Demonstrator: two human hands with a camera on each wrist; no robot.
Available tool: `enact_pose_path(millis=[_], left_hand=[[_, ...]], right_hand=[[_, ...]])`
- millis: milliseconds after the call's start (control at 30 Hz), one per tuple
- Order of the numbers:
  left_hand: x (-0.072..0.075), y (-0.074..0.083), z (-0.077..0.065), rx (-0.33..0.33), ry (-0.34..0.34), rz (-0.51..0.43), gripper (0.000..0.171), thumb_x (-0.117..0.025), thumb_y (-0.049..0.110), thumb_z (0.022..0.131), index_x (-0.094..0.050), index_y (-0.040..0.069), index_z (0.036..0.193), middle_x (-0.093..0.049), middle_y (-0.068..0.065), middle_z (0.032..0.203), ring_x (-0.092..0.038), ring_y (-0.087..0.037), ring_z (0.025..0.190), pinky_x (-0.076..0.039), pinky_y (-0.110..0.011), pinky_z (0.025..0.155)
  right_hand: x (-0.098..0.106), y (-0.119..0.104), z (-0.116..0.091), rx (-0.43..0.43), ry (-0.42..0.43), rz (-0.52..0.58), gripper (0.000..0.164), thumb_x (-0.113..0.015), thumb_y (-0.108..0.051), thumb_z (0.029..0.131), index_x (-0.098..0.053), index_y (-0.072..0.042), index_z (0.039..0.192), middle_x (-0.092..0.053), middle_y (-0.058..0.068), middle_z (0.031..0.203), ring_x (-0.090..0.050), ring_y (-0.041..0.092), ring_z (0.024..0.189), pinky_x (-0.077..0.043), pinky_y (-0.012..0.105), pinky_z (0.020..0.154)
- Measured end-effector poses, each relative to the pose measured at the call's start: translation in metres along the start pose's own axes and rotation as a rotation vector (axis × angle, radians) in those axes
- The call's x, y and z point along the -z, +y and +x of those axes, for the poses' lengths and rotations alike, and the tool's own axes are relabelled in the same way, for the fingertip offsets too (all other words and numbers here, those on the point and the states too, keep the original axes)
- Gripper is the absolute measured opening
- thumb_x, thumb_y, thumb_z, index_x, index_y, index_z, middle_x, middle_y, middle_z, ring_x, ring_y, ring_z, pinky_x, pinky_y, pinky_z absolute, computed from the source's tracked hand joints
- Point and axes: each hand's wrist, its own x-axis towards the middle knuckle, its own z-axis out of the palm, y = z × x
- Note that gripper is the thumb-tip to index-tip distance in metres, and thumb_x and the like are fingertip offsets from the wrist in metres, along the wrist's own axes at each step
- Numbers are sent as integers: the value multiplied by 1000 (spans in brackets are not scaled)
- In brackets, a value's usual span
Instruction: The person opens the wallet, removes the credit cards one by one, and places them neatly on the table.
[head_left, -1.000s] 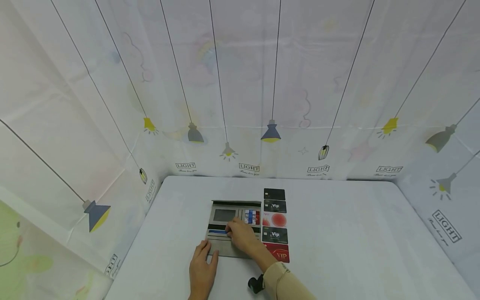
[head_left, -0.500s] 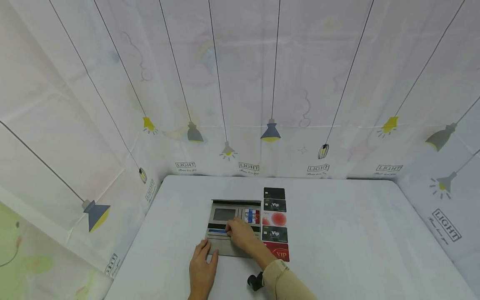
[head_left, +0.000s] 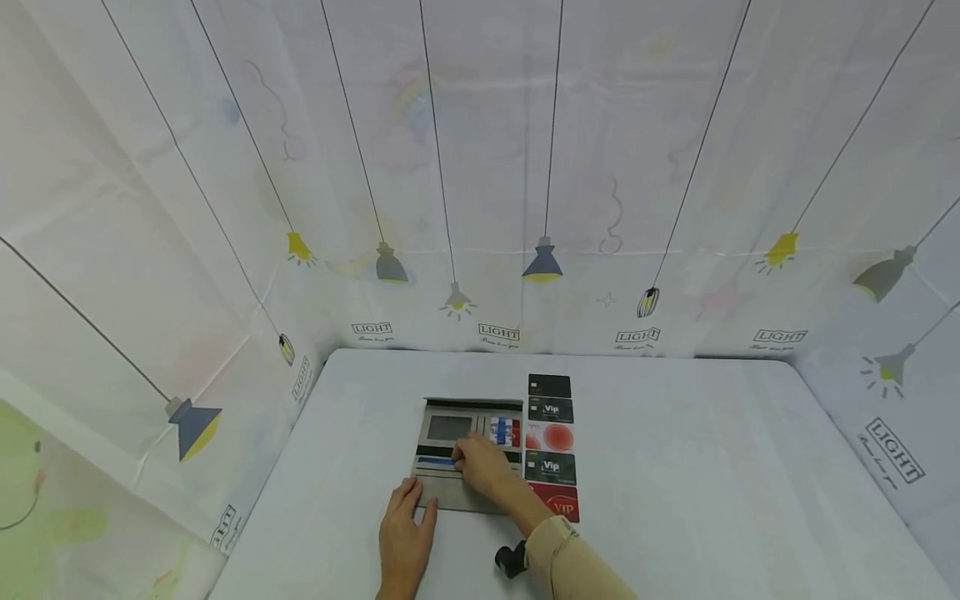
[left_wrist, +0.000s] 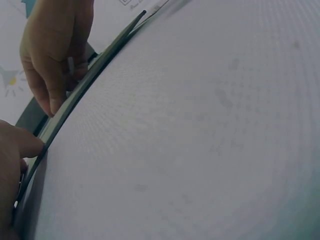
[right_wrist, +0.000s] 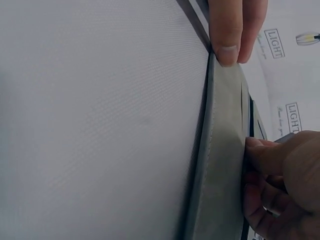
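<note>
A grey wallet (head_left: 453, 497) lies spread open on the white table. My right hand (head_left: 483, 467) reaches over its middle, thumb and fingertips pinching a card at a slot. A blue strip of the card (head_left: 433, 462) shows left of the fingers; the rest is hidden by the slot and hand. In the right wrist view, my right hand (right_wrist: 280, 185) is bent close at the wallet's slot edge. My left hand (head_left: 405, 533) rests at the wallet's near left corner, fairly straight fingers pressing the edge. In the left wrist view, its thumb (left_wrist: 30, 144) touches the wallet's rim.
Right of the wallet stands a column of cards: a black card (head_left: 549, 386), two dark Vip cards, a card with a red circle (head_left: 557, 437) and a red VIP card (head_left: 558, 504). Colourful cards (head_left: 504, 432) fill the wallet's upper right. A black device (head_left: 512, 562) sits by the right sleeve.
Both hands keep their places on the wallet. The view has shifted very slightly; otherwise nothing has visibly moved.
</note>
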Motion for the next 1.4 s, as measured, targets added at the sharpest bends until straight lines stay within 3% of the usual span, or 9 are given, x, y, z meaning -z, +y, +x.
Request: enact_pose_path(millis=[567, 767, 967, 1400], left_hand=[[1, 0, 1, 13, -10, -5, 38, -84, 10, 79, -73, -5, 112, -70, -15, 122, -65, -35, 120, -54, -49, 100], [-1, -2, -1, 20, -19, 1, 38, -83, 10, 79, -72, -5, 113, -70, -15, 122, -66, -35, 119, -55, -50, 99], [-3, -4, -2, 20, -22, 7, 39, -84, 11, 80, -72, -5, 113, -70, -14, 122, -65, -35, 120, -56, -49, 99], [-2, -1, 0, 27, -23, 10, 39, -84, 12, 80, -72, -5, 114, -70, -14, 123, -65, -34, 121, -55, -48, 99]], right_hand=[[4, -1, 9, -20, -81, 19, 4, -70, -10, 90, -70, -11, 86, -59, -2, 84, -52, 10, 77, -50, 27, 67], [1, -1, 8, -35, -60, 21, 17, -70, -19, 93, -64, -13, 78, -56, -3, 78, -49, 9, 73, -45, 26, 64], [-1, 0, 9, -43, -49, 25, 16, -70, -18, 94, -64, -12, 80, -57, -1, 81, -51, 11, 75, -48, 29, 66], [-7, -3, 7, -28, 13, -83, 16, -68, -18, 96, -61, -9, 84, -64, 10, 93, -63, 23, 83, -56, 40, 73]])
